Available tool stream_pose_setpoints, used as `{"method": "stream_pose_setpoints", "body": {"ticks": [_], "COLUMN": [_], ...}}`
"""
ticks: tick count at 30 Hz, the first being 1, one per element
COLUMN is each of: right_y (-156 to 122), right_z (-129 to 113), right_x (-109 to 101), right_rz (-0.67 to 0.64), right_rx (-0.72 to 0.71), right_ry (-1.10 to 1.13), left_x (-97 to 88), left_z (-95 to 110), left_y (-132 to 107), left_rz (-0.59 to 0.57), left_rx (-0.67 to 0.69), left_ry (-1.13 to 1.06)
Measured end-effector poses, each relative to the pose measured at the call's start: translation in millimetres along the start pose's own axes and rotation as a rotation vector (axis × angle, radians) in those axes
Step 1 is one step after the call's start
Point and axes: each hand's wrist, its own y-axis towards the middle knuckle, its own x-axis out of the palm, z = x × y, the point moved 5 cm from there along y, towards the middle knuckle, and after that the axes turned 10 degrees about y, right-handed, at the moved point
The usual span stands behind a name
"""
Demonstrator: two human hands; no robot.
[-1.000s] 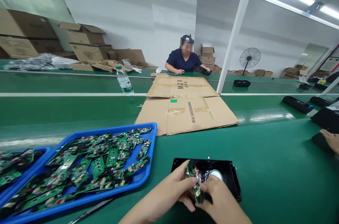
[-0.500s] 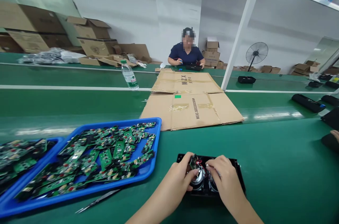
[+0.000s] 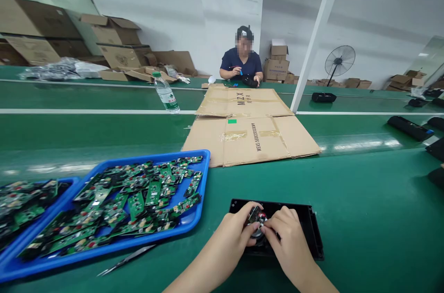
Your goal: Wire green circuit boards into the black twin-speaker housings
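A black plastic housing [image 3: 308, 226] lies on the green bench in front of me, with a round speaker and red wires inside. My left hand [image 3: 233, 233] and my right hand [image 3: 286, 237] meet over its middle. Both pinch a small green circuit board [image 3: 255, 216] and press it down into the housing. The fingers of both hands are curled and cover most of the speaker. Just left of the housing stands a blue tray [image 3: 199, 200] heaped with several green circuit boards.
Tweezers [image 3: 126, 260] lie in front of the tray. A second blue tray [image 3: 10, 247] sits at far left. Flattened cardboard [image 3: 248, 136] and a water bottle [image 3: 166, 94] lie beyond. A person [image 3: 243, 59] works across the belt. Black housings [image 3: 409, 127] lie at right.
The circuit board was held upright above the housing one second ago. Both hands have since lowered it into the housing and drawn closer together over the speaker. The other person's hand at right has gone.
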Motion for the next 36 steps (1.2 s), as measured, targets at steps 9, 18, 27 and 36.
{"method": "stream_pose_setpoints", "body": {"ticks": [9, 18, 27, 36], "right_y": [-1, -1, 2, 0], "right_z": [0, 0, 2, 13], "right_x": [3, 5, 6, -6], "right_rz": [-0.021, -0.1, -0.165, 0.023], "right_rx": [0.022, 0.095, 0.208, 0.3], "right_ry": [-0.06, -0.087, -0.119, 0.114], "left_x": [2.9, -3.0, -0.1, -17.9], "left_z": [6, 9, 3, 5], "left_y": [-4, -9, -7, -8], "left_rz": [-0.034, -0.068, -0.015, 0.141], "left_rx": [0.014, 0.035, 0.005, -0.055], "left_ry": [0.026, 0.038, 0.164, 0.409]}}
